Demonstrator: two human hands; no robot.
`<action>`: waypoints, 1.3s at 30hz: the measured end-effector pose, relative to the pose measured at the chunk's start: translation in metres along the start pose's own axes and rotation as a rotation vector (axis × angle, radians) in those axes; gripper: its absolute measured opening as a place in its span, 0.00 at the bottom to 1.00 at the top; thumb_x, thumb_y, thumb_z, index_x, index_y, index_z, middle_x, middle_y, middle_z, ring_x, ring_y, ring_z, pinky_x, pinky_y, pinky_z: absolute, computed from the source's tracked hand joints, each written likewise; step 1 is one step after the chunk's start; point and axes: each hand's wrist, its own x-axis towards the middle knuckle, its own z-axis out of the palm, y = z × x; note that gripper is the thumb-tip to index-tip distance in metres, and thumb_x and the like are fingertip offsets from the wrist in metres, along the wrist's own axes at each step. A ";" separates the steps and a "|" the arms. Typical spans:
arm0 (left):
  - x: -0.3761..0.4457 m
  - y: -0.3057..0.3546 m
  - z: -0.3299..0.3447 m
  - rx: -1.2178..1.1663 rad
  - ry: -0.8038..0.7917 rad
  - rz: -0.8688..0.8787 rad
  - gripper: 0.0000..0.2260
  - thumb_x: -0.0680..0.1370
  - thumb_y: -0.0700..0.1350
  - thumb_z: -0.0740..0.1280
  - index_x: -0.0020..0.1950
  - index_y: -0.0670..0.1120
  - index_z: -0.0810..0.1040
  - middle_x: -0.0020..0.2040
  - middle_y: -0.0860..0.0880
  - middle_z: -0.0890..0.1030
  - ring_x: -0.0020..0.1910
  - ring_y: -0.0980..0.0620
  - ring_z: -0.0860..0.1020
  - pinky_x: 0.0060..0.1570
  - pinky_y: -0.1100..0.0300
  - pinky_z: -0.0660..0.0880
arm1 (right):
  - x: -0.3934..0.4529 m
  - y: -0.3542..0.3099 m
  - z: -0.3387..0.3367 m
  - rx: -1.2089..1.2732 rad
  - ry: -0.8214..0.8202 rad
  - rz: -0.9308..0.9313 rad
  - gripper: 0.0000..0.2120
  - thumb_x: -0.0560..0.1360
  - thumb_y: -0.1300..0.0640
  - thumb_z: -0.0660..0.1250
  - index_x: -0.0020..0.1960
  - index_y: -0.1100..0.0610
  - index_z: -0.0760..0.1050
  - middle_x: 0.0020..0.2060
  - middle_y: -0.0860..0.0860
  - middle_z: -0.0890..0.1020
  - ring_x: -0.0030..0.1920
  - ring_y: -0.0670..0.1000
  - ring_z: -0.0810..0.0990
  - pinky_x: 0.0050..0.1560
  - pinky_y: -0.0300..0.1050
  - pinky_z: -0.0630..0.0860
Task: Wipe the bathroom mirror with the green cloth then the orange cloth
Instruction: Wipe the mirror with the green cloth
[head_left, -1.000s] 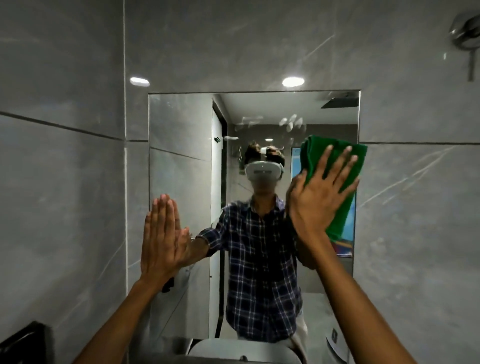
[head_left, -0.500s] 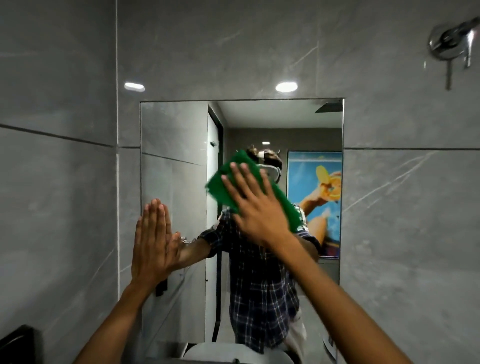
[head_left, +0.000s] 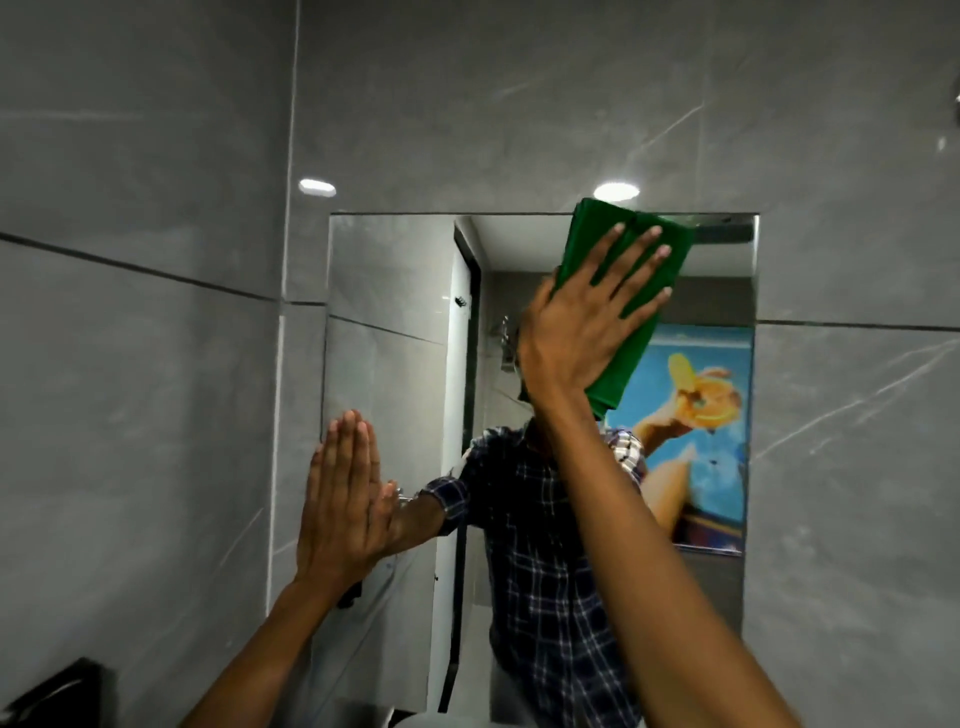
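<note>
A rectangular bathroom mirror (head_left: 389, 322) hangs on the grey tiled wall. My right hand (head_left: 582, 332) presses a folded green cloth (head_left: 623, 249) flat against the glass near the mirror's top edge, fingers spread over it. My left hand (head_left: 343, 499) rests flat against the mirror's lower left edge, fingers together and holding nothing. The mirror reflects a person in a checked shirt and a bright poster. No orange cloth is in view.
Grey marble-look tiles (head_left: 145, 415) surround the mirror. A dark fixture (head_left: 57, 691) sits at the bottom left corner. The rim of a white basin (head_left: 441, 719) shows at the bottom edge below the mirror.
My right hand swept the green cloth from the mirror's right side to its middle, then up to the top edge. My left hand stayed planted on the lower left of the mirror.
</note>
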 end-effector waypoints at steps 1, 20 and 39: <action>0.000 -0.001 0.000 0.000 -0.007 0.004 0.31 0.85 0.55 0.45 0.84 0.40 0.48 0.86 0.42 0.48 0.85 0.43 0.49 0.83 0.44 0.49 | -0.012 -0.016 0.005 0.024 0.001 -0.029 0.39 0.78 0.43 0.51 0.84 0.61 0.50 0.83 0.65 0.53 0.83 0.66 0.52 0.80 0.71 0.52; 0.000 -0.003 0.002 -0.017 0.035 0.036 0.30 0.84 0.52 0.48 0.85 0.42 0.47 0.86 0.44 0.48 0.86 0.45 0.49 0.84 0.50 0.44 | -0.090 -0.001 0.028 0.013 -0.213 -0.923 0.40 0.78 0.44 0.61 0.84 0.55 0.50 0.84 0.58 0.49 0.85 0.58 0.46 0.82 0.63 0.40; 0.001 0.006 -0.005 -0.032 0.009 0.033 0.32 0.84 0.55 0.47 0.84 0.39 0.47 0.85 0.38 0.49 0.85 0.46 0.44 0.83 0.48 0.44 | -0.154 0.030 0.015 0.059 -0.053 -0.198 0.33 0.78 0.52 0.57 0.82 0.54 0.58 0.83 0.56 0.58 0.82 0.60 0.55 0.80 0.62 0.44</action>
